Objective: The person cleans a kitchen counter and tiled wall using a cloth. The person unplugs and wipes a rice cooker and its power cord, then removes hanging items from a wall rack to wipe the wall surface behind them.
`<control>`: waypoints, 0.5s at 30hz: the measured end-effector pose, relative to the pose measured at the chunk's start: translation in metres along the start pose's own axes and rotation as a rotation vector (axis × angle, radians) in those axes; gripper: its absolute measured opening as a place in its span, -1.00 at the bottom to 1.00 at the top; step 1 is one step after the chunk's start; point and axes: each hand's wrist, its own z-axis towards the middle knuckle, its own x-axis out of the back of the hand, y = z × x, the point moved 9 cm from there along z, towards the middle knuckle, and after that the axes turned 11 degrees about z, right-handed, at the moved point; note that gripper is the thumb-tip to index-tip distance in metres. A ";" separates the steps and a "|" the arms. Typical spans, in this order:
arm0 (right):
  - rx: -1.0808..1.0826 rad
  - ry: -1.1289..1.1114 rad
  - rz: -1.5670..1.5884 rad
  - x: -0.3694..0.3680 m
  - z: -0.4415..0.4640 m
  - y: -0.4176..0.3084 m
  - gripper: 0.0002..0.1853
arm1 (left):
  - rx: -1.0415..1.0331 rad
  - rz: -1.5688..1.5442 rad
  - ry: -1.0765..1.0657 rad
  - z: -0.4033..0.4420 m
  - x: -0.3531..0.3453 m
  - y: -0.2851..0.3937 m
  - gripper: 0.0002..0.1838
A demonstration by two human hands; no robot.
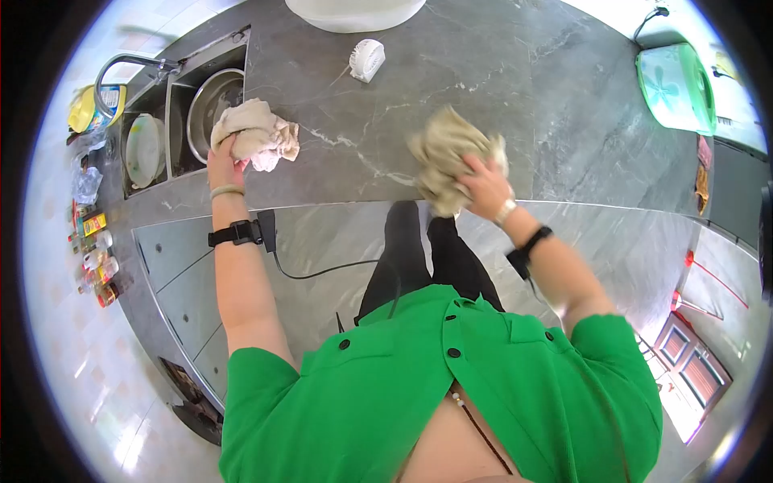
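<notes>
My left hand (pixel 225 171) grips a crumpled cream-pink cloth (pixel 262 135) at the right rim of the sink; its fingers are partly hidden by the folds. Bunched on the front of the grey marbled counter (pixel 346 113) is an olive-beige cloth (pixel 451 157), slightly blurred. My right hand (pixel 487 189) lies over the right side of this cloth, with the fingers bent into it. The two cloths are well apart.
A double sink (pixel 170 137) with a curved faucet (pixel 113 60) holds a metal basin (pixel 197 121) and a whitish bowl (pixel 145 149). A small white object (pixel 367 60) stands farther back. A green-rimmed container (pixel 672 88) sits at right, bottles (pixel 105 270) at left.
</notes>
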 end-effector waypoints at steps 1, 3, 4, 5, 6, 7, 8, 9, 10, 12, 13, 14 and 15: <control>-0.036 0.062 0.025 0.013 -0.031 0.024 -0.60 | -0.020 0.006 0.009 -0.002 -0.001 0.001 -0.42; -0.291 0.113 -0.047 0.036 -0.082 0.118 -0.58 | -0.020 -0.003 0.020 -0.006 0.001 -0.005 -0.38; -0.419 0.224 -0.099 0.062 -0.104 0.151 -0.63 | -0.022 0.009 0.033 -0.009 0.004 0.000 -0.37; -0.669 0.364 0.058 0.091 -0.133 0.189 -0.64 | -0.023 0.016 0.041 -0.010 0.003 0.002 -0.36; -0.914 0.498 0.233 0.107 -0.157 0.212 -0.66 | -0.029 0.057 0.016 -0.013 0.004 0.009 -0.34; -0.754 0.579 0.212 0.127 -0.142 0.202 -0.65 | -0.038 0.083 -0.009 -0.015 -0.002 0.013 -0.32; -0.593 0.654 0.192 0.142 -0.127 0.190 -0.63 | -0.048 0.112 -0.034 -0.017 -0.006 0.017 -0.31; -0.443 0.723 0.175 0.152 -0.121 0.169 -0.62 | -0.089 0.194 0.055 -0.017 0.004 0.016 -0.28; -0.547 0.615 0.270 0.142 -0.097 0.133 -0.60 | -0.139 0.274 0.137 -0.011 0.010 0.012 -0.25; -0.154 0.597 0.328 0.134 -0.044 0.009 -0.58 | -0.194 0.775 0.370 -0.015 0.008 0.036 -0.19; -0.076 0.502 0.240 0.102 -0.020 -0.022 -0.53 | -0.200 1.197 0.536 -0.027 0.004 0.058 -0.16; -0.088 0.351 0.105 0.089 0.000 -0.073 -0.48 | -0.484 1.207 0.595 -0.047 -0.012 0.076 -0.15; -0.133 0.175 0.075 0.044 0.027 -0.086 -0.49 | -0.770 1.192 0.660 -0.071 -0.032 0.090 -0.14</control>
